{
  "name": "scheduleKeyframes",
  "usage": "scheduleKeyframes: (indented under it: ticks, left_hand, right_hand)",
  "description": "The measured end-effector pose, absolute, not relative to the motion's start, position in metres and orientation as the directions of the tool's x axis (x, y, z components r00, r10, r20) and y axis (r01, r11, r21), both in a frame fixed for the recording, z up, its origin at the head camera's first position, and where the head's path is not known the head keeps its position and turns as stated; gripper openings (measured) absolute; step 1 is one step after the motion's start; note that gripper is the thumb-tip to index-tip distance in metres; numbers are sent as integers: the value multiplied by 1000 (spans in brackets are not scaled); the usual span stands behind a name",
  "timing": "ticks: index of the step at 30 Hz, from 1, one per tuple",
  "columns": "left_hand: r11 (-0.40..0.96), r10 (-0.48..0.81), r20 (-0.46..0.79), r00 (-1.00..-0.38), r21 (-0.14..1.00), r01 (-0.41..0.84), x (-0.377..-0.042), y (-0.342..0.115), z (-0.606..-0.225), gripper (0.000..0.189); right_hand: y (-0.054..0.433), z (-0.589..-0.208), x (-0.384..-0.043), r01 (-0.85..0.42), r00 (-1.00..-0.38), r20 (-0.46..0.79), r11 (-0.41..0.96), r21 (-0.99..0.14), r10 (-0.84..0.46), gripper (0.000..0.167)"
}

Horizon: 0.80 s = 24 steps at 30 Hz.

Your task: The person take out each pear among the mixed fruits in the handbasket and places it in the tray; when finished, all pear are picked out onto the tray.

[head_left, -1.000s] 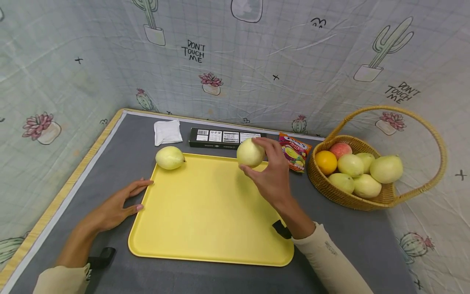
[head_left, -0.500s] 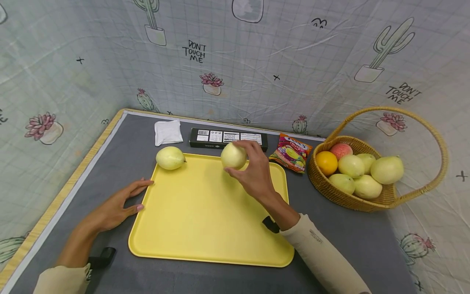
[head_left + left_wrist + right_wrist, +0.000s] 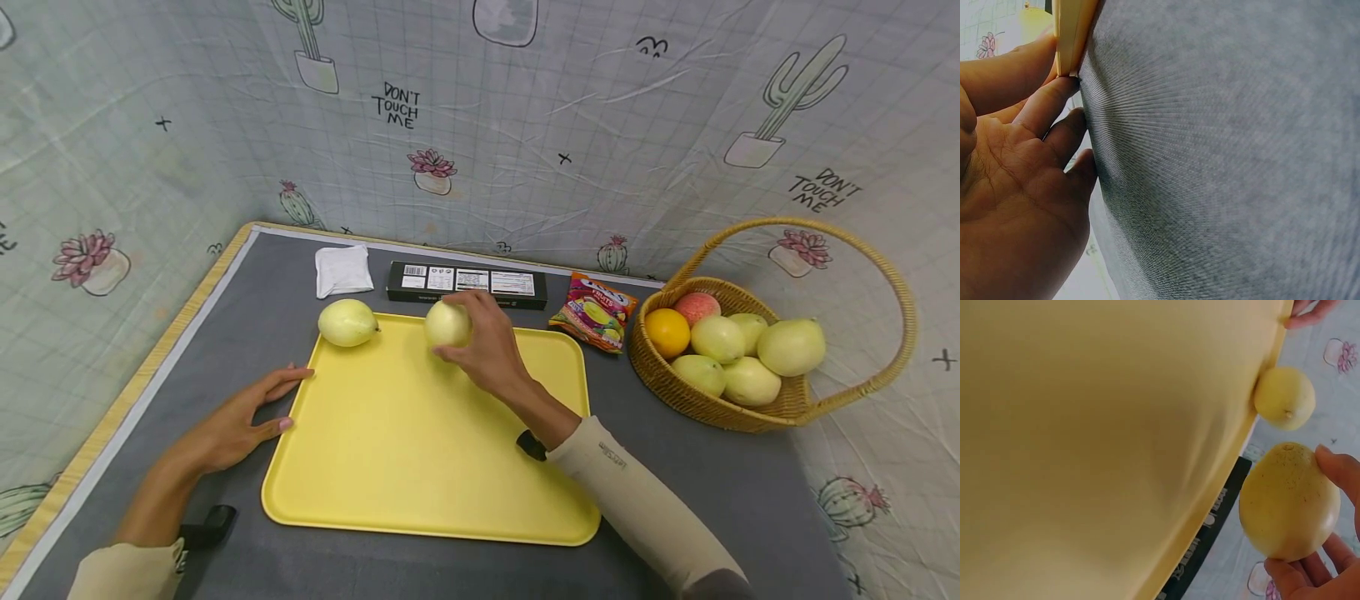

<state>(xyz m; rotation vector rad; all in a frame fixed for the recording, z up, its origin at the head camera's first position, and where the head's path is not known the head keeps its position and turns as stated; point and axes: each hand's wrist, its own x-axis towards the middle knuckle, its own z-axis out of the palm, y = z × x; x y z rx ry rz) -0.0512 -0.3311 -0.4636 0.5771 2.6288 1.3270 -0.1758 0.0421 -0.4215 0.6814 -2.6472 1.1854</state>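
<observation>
My right hand (image 3: 487, 346) pinches a pale yellow oval fruit (image 3: 444, 325) between thumb and fingers, above the back part of the yellow tray (image 3: 390, 450). The right wrist view shows that fruit (image 3: 1289, 503) close up, lightly speckled. A similar pale yellow fruit (image 3: 348, 322) sits on the tray's back left corner, left of the held one. My left hand (image 3: 232, 425) touches the tray's left rim with fingertips and thumb. In the left wrist view, the thumb and fingers of my left hand (image 3: 1022, 150) meet the tray's edge (image 3: 1072, 37).
A wicker basket (image 3: 667, 392) with a tall handle stands at the right, holding several fruits, including an orange (image 3: 667, 332). Behind the tray lie a white packet (image 3: 342, 271), a dark flat box (image 3: 468, 285) and a colourful snack bag (image 3: 596, 312).
My right hand has carried the pale yellow fruit leftward over the tray, nearer to the fruit in the corner. The left hand stays on the tray's rim.
</observation>
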Motion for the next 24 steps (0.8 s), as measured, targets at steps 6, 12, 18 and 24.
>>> scheduleKeyframes:
  ticks: [6,12,18,24]
  left_hand:
    - [545,394,46,-918,792,274,-51,-331,-462,70]
    - [559,390,32,-920,786,264,-50,-330,-463,70]
    - [558,384,23,-923,791,252,-50,-330,-463,71]
    - [557,377,12,-926,796,237,-51,-330,-461,71]
  right_hand:
    - [31,-428,-183,-470,-879,279,603,-645,-387,70]
    - [23,-431,-190,-462,-879,227,631,-623,-420,69]
    - [20,-429,-195,-471,-865,182,628,-619,-468,69]
    - [20,-424,-201,-470,-850,116,639,-609,-514,74]
